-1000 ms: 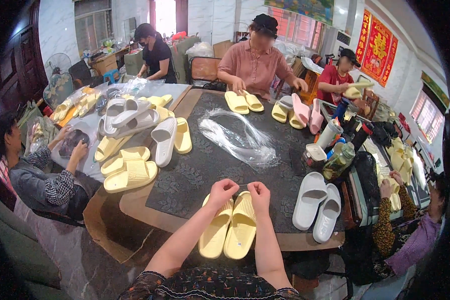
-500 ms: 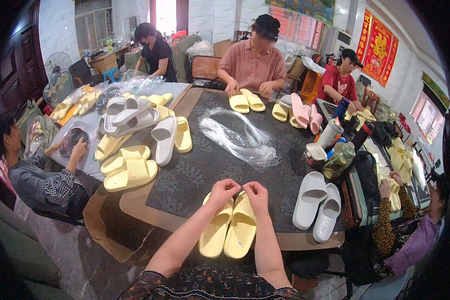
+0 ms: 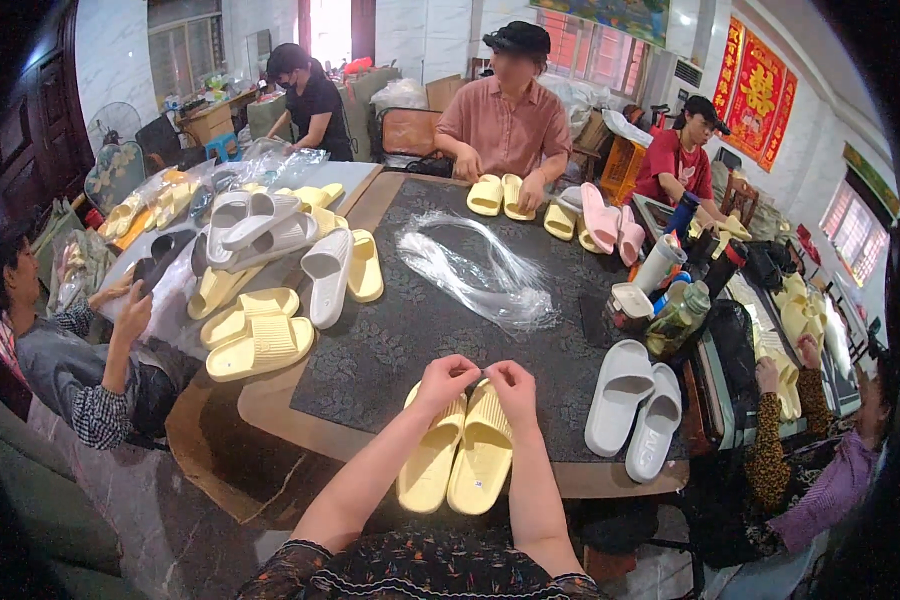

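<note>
A pair of yellow slide sandals (image 3: 480, 465) lies side by side at the table's near edge, toes pointing away from me. Above their toe ends, my left hand (image 3: 448, 382) and my right hand (image 3: 511, 392) meet, each closed in a pinch. Between the fingertips shows a small dark bit, too small to name. A coil of clear plastic strands or film (image 3: 470, 275) lies beyond my hands on the dark patterned mat (image 3: 360, 370).
Grey slides (image 3: 618, 400) stand right; yellow slides (image 3: 260, 347) and piled grey slides (image 3: 260, 222) lie left. Bottles (image 3: 678, 318) crowd the right. A person opposite touches yellow slides (image 3: 500, 195); another at left holds dark slides (image 3: 160, 262). Pink slides (image 3: 602, 218) rest far right.
My hands and the yellow slides are nearly unmoved. The person opposite has raised their head and shifted their slides. The person at left has lifted dark slides higher.
</note>
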The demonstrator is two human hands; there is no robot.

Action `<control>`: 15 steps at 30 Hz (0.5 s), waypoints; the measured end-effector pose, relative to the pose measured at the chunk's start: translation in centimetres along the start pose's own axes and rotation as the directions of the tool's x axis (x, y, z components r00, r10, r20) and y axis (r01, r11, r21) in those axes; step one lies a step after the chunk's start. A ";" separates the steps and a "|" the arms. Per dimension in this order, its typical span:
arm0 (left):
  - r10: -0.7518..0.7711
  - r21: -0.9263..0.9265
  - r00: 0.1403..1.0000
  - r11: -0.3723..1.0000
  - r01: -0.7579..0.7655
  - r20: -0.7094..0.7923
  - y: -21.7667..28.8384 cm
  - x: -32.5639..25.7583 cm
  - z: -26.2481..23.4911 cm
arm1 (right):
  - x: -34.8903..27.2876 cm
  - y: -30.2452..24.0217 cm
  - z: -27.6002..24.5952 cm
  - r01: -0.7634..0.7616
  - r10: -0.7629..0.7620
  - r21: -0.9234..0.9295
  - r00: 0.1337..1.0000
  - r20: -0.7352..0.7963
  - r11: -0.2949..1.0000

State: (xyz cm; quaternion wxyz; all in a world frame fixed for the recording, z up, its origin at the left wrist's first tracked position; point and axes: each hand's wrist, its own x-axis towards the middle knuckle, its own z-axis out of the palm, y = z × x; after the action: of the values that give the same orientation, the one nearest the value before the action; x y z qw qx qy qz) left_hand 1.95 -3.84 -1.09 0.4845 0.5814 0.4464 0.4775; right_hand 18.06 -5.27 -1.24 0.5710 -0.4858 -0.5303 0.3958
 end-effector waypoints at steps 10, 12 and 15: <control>-0.026 -0.047 0.999 0.998 0.028 0.039 0.8 -0.3 0.1 | 0.2 0.9 -0.4 0.004 -0.003 -0.055 1.000 0.013 0.998; -0.036 -0.015 0.999 0.999 0.037 0.011 0.9 -0.3 0.2 | 0.2 0.6 -0.3 0.022 -0.016 -0.085 0.998 0.060 0.996; -0.044 0.016 0.999 0.999 0.044 -0.016 1.5 -0.5 0.2 | 0.4 0.6 -0.6 -0.054 0.057 0.029 0.990 -0.128 0.998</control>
State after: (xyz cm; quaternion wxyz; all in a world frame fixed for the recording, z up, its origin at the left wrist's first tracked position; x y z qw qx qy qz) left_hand 2.16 -4.59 0.27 0.4864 0.5717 0.4668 0.4676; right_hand 18.71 -4.83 -1.71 0.5989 -0.5176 -0.4737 0.3861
